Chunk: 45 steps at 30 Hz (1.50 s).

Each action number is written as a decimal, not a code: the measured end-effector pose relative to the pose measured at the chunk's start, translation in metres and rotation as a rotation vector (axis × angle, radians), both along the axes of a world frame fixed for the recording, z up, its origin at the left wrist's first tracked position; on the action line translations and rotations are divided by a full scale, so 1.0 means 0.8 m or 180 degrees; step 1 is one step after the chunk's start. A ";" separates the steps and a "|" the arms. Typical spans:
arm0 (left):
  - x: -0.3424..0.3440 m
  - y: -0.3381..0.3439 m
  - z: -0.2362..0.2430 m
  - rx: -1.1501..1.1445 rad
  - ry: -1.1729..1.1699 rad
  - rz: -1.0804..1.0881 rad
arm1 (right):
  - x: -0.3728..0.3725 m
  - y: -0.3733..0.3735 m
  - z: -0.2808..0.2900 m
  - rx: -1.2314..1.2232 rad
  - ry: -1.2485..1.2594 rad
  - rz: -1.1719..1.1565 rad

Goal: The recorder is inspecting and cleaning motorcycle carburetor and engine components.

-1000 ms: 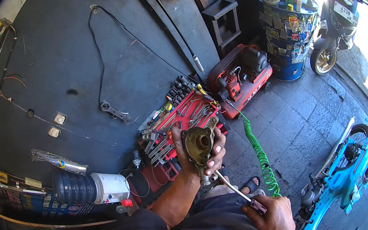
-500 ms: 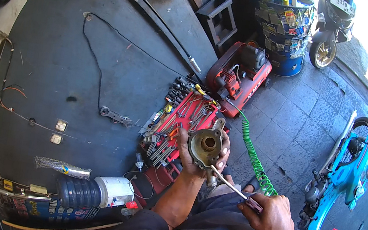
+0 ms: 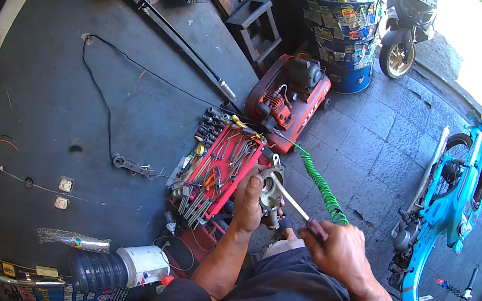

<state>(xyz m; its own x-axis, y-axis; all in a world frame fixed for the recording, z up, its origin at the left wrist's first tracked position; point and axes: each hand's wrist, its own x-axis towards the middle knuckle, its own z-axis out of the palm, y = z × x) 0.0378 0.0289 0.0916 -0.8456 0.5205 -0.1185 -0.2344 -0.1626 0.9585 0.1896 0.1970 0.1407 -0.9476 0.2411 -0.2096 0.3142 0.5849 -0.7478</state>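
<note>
My left hand (image 3: 248, 207) grips a round cast-metal housing (image 3: 269, 196) with bolt lugs, thumb up along its near side. The housing stands tilted, its open face turned to the right. Closed around the dark red handle of a screwdriver (image 3: 295, 205) is my right hand (image 3: 342, 256). The screwdriver's pale shaft slants up and left, and its tip reaches the upper part of the housing's open face. Whether the tip presses on something inside cannot be made out.
Beyond my left hand lies a red tray (image 3: 228, 160) of wrenches and other hand tools. A red air compressor (image 3: 297, 100) with a green coiled hose (image 3: 321, 183) stands farther off. On the right is a light-blue motorcycle frame (image 3: 443, 225); a blue drum (image 3: 352, 83) stands at the back.
My left hand has turned the housing from facing up to facing right. The screwdriver tip has moved from its near rim to its upper part. The whole view has shifted slightly.
</note>
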 end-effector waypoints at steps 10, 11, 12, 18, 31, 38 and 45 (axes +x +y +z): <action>0.001 -0.015 0.002 -0.0038 0.0444 0.0175 | 0.015 0.009 -0.003 -0.0199 -0.0366 0.0044; 0.000 -0.017 0.002 -0.0028 0.0459 0.0197 | 0.018 0.008 -0.002 -0.0151 -0.0382 0.0161; -0.003 -0.019 0.002 0.0006 0.0504 0.0198 | 0.021 0.005 -0.001 -0.0105 -0.0394 0.0267; -0.006 -0.029 0.003 0.0218 0.0415 0.0067 | 0.034 -0.002 0.006 -0.0043 -0.0506 0.0561; -0.006 -0.042 -0.012 0.0684 0.0583 -0.0002 | 0.034 -0.003 0.015 0.0201 -0.0607 0.0654; 0.008 -0.033 0.000 0.1483 -0.0930 0.0113 | 0.034 0.008 0.014 -0.0177 -0.0182 0.0544; 0.024 -0.016 0.028 0.1622 -0.0239 -0.0378 | 0.040 0.027 0.001 -0.0704 0.0017 -0.0101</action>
<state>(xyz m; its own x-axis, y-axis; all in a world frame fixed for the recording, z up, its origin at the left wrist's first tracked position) 0.0571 0.0158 0.1136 -0.7762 0.6196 0.1166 -0.3445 -0.5716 0.7447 0.2213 0.2184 0.1413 -0.9415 0.2194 -0.2556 0.3254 0.3963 -0.8585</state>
